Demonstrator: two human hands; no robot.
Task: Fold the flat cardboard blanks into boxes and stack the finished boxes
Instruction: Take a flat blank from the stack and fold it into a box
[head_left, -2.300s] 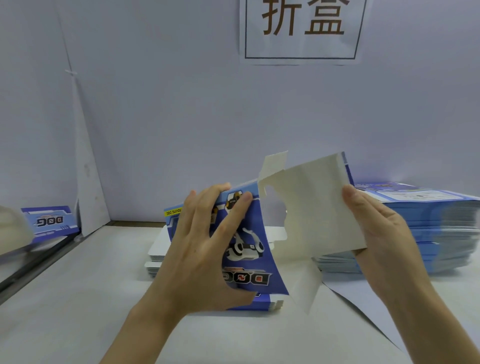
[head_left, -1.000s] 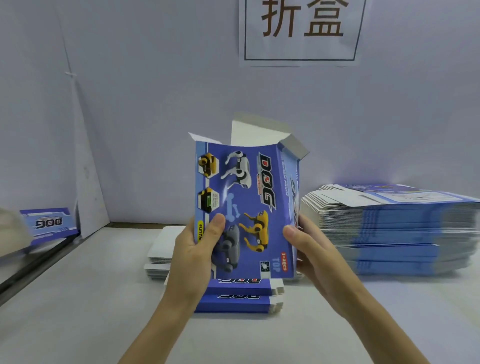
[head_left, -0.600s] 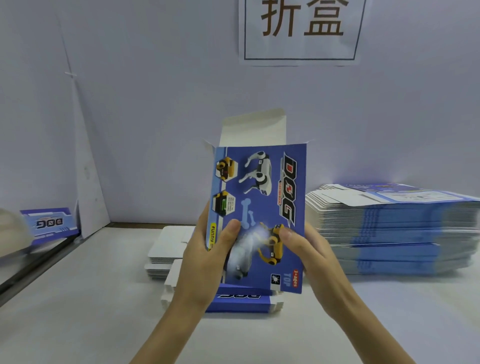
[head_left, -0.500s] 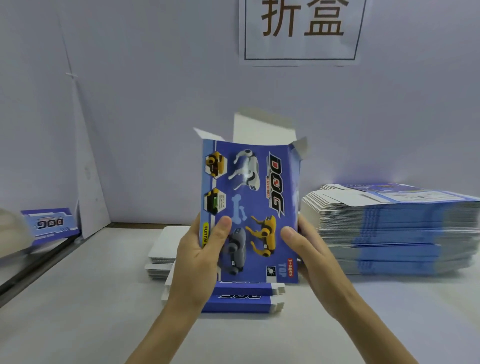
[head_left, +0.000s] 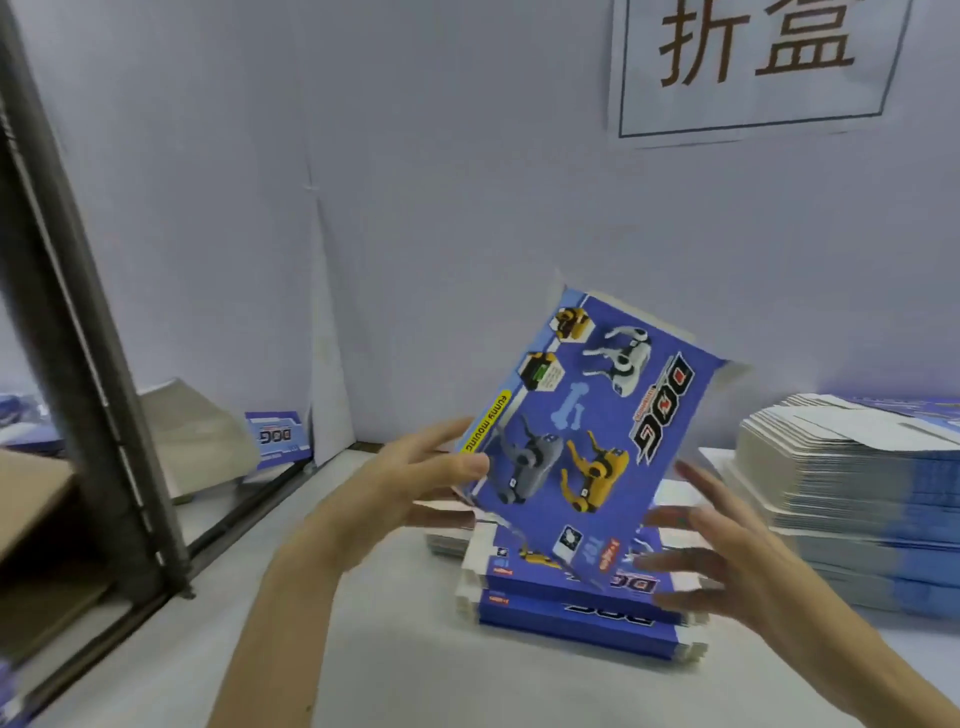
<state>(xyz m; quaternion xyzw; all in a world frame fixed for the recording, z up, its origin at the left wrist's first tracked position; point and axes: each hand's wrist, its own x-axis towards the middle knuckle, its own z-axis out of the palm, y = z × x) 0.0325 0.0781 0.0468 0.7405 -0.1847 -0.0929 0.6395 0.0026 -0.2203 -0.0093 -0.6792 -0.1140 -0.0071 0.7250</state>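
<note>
The person holds a blue "DOG" box (head_left: 587, 431) in the air just above the stack of finished boxes (head_left: 566, 618). The box is tilted, with its top leaning away to the right of the stack and its printed front facing the camera. A pale flap shows at the box's upper right corner, though it is blurred.

The left hand (head_left: 405, 483) grips the box at its left edge, above and to the left of the stack. Its thumb lies on the printed face and its fingers are behind the box.

The right hand (head_left: 727, 561) is spread wide with straight fingers and holds nothing. It hovers at the box's lower right edge, just above the right end of the stack. Motion blur hides whether its fingertips touch the cardboard.

The stack lies on the white surface (head_left: 389, 649), with at least two blue boxes lying flat one on another. A tall pile of flat blanks (head_left: 857, 483) sits to the right of the stack. Far to its left stands a dark metal post (head_left: 78, 322), and another small "DOG" box (head_left: 278, 441) rests by the wall. High on the wall behind the stack hangs a paper sign (head_left: 753, 67) with two large characters
</note>
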